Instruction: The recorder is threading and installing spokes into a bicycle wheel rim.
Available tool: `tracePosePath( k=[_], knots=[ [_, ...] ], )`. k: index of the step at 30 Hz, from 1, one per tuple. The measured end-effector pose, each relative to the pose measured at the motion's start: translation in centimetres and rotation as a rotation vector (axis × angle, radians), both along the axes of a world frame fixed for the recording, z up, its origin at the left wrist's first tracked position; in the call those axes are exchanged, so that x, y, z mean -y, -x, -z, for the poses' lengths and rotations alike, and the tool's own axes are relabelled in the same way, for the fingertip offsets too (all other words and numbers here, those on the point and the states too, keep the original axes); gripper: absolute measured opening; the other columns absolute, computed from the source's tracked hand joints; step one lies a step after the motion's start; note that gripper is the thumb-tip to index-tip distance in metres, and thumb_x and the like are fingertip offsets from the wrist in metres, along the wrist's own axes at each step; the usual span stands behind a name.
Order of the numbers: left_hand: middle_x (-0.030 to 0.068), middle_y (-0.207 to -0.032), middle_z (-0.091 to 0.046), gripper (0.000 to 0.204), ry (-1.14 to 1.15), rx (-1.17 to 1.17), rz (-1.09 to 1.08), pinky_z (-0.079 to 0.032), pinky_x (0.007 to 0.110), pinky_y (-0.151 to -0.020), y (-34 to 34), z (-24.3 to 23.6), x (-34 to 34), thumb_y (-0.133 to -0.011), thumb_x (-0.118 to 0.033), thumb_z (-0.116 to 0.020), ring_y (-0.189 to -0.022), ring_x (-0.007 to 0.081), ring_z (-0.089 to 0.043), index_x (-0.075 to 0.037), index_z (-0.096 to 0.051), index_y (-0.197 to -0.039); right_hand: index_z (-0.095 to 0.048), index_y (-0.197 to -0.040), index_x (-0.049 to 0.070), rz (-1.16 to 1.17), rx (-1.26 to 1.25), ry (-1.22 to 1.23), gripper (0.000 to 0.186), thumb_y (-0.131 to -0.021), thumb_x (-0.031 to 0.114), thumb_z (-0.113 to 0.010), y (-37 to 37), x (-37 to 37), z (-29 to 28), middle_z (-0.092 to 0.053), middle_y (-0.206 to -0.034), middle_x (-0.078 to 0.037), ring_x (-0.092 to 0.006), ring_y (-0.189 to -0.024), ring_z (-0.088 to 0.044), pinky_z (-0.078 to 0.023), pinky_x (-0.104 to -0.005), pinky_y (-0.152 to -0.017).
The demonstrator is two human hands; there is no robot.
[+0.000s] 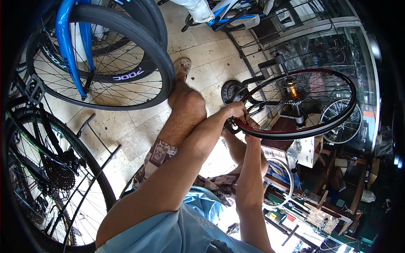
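A bicycle wheel (pixel 291 135) without a tyre, its rim dark with red and silver bands, is mounted on a stand (pixel 272 64) at the right. At its centre are a gold hub (pixel 292 90) and a cassette (pixel 291 100). My left hand (pixel 238 110), with a bracelet at the wrist, is closed at the rim's left edge. Just nearer to me, my right hand (pixel 252 130) is closed with its fingertips at the rim and spokes. Whether a small tool sits between the fingers is hidden. A round dark base (pixel 232 90) stands on the floor beyond my left hand.
A blue bicycle fork with a black-tyred wheel (pixel 162 80) stands at the far left. Nearer left is another bicycle's rear wheel (pixel 99 202). A glass cabinet (pixel 358 50) lines the right side. Below it are a smaller spoked wheel (pixel 358 114), a pale rim (pixel 291 181) and cluttered wooden shelving (pixel 325 177).
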State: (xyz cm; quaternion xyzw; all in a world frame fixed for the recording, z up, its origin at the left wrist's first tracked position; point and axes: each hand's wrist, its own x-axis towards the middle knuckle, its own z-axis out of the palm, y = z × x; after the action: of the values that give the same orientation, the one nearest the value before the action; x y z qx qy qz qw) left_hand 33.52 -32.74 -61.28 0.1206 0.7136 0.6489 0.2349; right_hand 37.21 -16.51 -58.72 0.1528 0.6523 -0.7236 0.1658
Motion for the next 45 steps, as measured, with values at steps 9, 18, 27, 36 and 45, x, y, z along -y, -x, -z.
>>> tracePosePath(
  k=[9,18,27,36,45],
  knots=[
    [0.0055,-0.06,-0.059,0.01,0.069,-0.03,-0.201,-0.042,0.03,-0.052,-0.5,-0.6,-1.5,-0.061,-0.009,-0.065,-0.052,0.0183,-0.049,-0.003,-0.061,-0.067,-0.059,-0.091,0.0,-0.002,-0.006,0.221,0.014,-0.087,0.011,-0.052,0.9,-0.9,1.8,-0.062,-0.083,-0.007,-0.0134,-0.074,-0.059,-0.047,-0.0202,-0.066],
    [0.0083,-0.061,-0.06,0.01,0.205,-0.138,-0.361,-0.043,0.03,-0.053,-1.6,0.2,-2.1,-0.063,-0.01,-0.066,-0.052,0.0223,-0.051,-0.003,-0.061,-0.066,-0.057,-0.096,0.001,-0.112,0.067,0.273,0.015,-0.089,0.01,-0.047,-0.9,2.0,-0.3,-0.06,-0.083,-0.005,-0.0117,-0.074,-0.057,-0.045,-0.0178,-0.068],
    [0.0083,-0.066,-0.062,0.02,0.071,-0.051,-0.36,-0.046,0.03,-0.057,-1.8,0.2,-0.6,-0.06,-0.011,-0.069,-0.057,0.0221,-0.055,-0.003,-0.066,-0.078,-0.054,-0.1,0.002,0.012,-0.018,0.069,0.017,-0.089,0.013,-0.048,-1.2,2.6,-0.7,-0.059,-0.087,-0.006,-0.0125,-0.077,-0.057,-0.045,-0.0186,-0.069],
    [0.01,-0.071,-0.063,0.023,0.204,-0.132,-0.281,-0.046,0.031,-0.059,-1.9,-1.5,-1.1,-0.059,-0.011,-0.071,-0.06,0.025,-0.056,-0.002,-0.064,-0.079,-0.053,-0.103,0.003,0.008,-0.022,-0.017,0.019,-0.088,0.015,-0.048,-0.7,-1.2,1.7,-0.058,-0.091,-0.007,-0.0133,-0.08,-0.057,-0.044,-0.0188,-0.07],
    [0.0111,-0.074,-0.062,0.029,0.159,-0.155,-0.269,-0.046,0.031,-0.059,-1.5,-0.7,-1.2,-0.057,-0.013,-0.074,-0.063,0.0263,-0.056,-0.002,-0.06,-0.081,-0.05,-0.105,0.007,0.019,0.002,-0.068,0.019,-0.089,0.018,-0.047,-0.8,-0.2,2.5,-0.058,-0.094,-0.005,-0.0118,-0.081,-0.056,-0.043,-0.018,-0.071]
  ],
)
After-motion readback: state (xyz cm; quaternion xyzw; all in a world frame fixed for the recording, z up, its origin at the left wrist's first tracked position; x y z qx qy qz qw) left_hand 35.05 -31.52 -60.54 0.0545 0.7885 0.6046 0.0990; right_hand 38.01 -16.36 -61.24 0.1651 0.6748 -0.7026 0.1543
